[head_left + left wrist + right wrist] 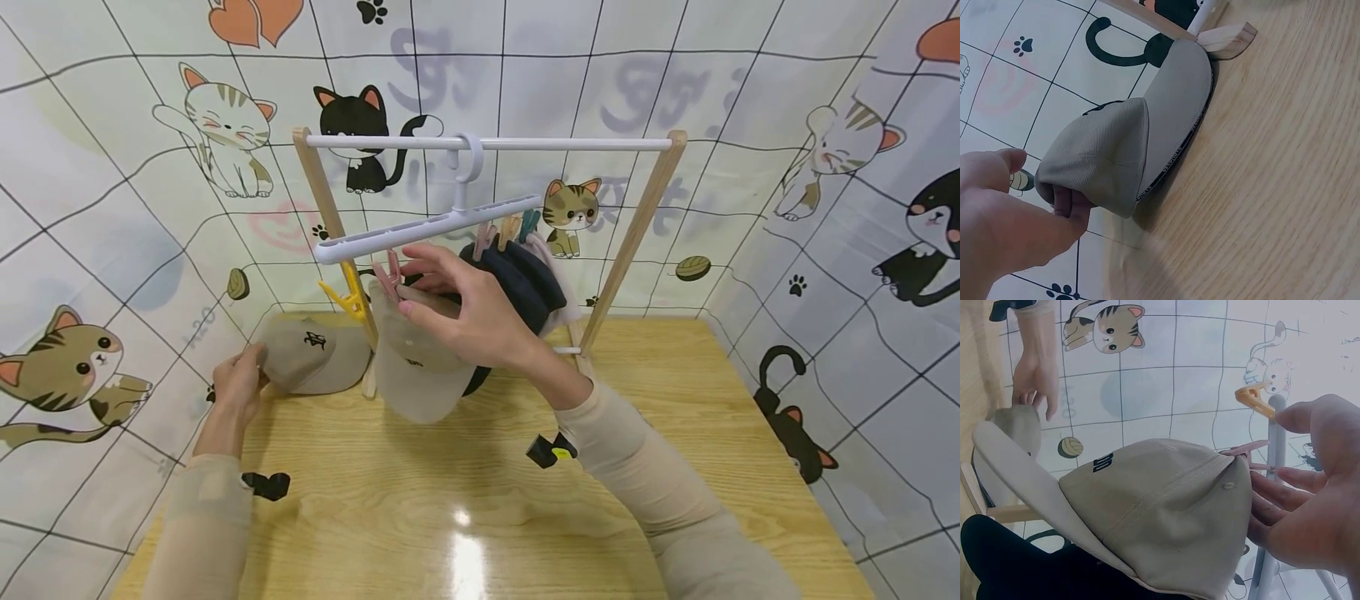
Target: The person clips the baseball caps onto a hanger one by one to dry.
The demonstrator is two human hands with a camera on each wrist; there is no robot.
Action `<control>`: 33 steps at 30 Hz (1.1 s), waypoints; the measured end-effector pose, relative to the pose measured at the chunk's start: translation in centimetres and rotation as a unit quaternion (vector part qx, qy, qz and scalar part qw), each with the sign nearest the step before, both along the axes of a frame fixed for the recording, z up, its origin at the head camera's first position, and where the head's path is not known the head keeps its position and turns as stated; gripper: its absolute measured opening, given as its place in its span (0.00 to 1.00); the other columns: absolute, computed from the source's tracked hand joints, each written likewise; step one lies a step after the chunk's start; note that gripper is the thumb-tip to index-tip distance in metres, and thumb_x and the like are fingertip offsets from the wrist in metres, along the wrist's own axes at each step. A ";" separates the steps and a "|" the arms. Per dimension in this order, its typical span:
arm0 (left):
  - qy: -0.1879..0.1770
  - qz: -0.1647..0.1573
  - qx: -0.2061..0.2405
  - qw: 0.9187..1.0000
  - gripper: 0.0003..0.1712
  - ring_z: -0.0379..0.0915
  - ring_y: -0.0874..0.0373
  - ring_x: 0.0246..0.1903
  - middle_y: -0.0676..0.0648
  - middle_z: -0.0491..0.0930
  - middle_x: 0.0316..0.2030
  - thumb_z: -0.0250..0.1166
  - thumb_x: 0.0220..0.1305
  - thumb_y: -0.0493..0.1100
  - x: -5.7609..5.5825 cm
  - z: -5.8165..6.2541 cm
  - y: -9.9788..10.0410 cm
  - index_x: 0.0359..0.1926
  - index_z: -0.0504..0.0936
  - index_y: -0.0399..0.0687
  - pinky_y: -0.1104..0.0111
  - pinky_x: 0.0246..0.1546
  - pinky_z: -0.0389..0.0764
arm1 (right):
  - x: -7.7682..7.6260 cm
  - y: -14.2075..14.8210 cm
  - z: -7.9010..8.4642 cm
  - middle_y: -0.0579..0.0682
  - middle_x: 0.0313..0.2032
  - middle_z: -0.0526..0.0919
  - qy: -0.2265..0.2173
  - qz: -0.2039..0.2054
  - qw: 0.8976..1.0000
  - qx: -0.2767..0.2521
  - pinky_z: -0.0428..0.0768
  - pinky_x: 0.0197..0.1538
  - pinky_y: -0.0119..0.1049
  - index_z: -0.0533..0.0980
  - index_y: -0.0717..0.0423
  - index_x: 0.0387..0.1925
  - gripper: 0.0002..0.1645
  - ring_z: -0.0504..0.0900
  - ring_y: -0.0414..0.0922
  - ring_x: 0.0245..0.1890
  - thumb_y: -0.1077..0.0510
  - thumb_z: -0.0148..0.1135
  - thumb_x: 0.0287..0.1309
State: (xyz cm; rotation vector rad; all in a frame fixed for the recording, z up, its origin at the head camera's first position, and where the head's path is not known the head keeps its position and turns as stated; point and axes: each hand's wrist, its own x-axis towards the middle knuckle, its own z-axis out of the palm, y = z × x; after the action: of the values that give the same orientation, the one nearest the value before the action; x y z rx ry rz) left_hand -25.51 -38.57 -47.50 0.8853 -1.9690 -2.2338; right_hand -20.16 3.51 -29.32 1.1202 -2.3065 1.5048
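My left hand [238,385] holds a greyish-beige baseball cap [303,354] by its back edge at the left of the table. In the left wrist view its fingers tuck inside the cap's opening, while the thumb stays off the cloth. Another beige baseball cap [420,387] hangs from a white clip hanger [431,227] by a pink clothespin [387,279]. Beside that clothespin is my right hand [480,304], fingers loosely spread against the hanging cap's back. A yellow clothespin [1255,403] hangs at the hanger's near end, close to the right thumb in the right wrist view.
A white rod [577,145] on wooden posts [633,242] carries the hanger. Dark caps [525,287] and a pale cloth item [558,292] hang behind the beige cap, under more clothespins [510,231]. The wooden table [360,500] meets cat-printed walls [795,275].
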 end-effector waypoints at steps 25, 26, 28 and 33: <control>0.019 0.085 0.136 0.987 0.23 0.86 0.64 0.32 0.56 0.87 0.32 0.76 0.76 0.55 1.5 1.0 -1.6 0.60 0.77 0.53 0.69 0.32 0.90 | 1.6 -4.2 -0.8 0.61 0.71 0.85 0.074 0.021 0.996 -0.035 0.83 0.76 0.43 0.74 0.65 0.76 0.35 0.85 0.56 0.71 0.59 0.72 0.73; 0.026 0.085 0.138 0.986 0.22 0.87 0.64 0.33 0.56 0.88 0.33 0.77 0.75 0.53 1.5 1.1 -1.5 0.59 0.78 0.52 0.69 0.33 0.91 | 1.5 -4.5 -0.8 0.61 0.72 0.84 0.068 0.023 0.997 -0.033 0.82 0.77 0.41 0.74 0.65 0.77 0.35 0.85 0.55 0.72 0.59 0.72 0.74; 0.040 0.088 0.141 0.985 0.18 0.88 0.63 0.33 0.56 0.88 0.35 0.78 0.75 0.50 1.6 1.3 -1.5 0.56 0.80 0.51 0.69 0.34 0.91 | 1.4 -5.0 -0.9 0.60 0.73 0.83 0.055 0.029 0.998 -0.030 0.81 0.78 0.37 0.74 0.64 0.78 0.36 0.84 0.55 0.74 0.59 0.71 0.74; 0.086 0.117 0.154 0.977 0.18 0.90 0.62 0.31 0.54 0.88 0.35 0.79 0.71 0.37 1.7 1.9 -1.2 0.53 0.78 0.46 0.69 0.34 0.93 | 1.0 -6.1 -1.0 0.58 0.76 0.81 0.036 0.036 0.999 -0.016 0.78 0.78 0.31 0.72 0.62 0.79 0.36 0.82 0.52 0.77 0.57 0.70 0.75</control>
State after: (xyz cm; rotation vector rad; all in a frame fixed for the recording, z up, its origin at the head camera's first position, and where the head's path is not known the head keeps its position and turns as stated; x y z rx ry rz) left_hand -23.85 -39.76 -45.55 0.8614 -1.3904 -2.4154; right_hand -19.17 -2.62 -30.31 1.2414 -2.2096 1.4946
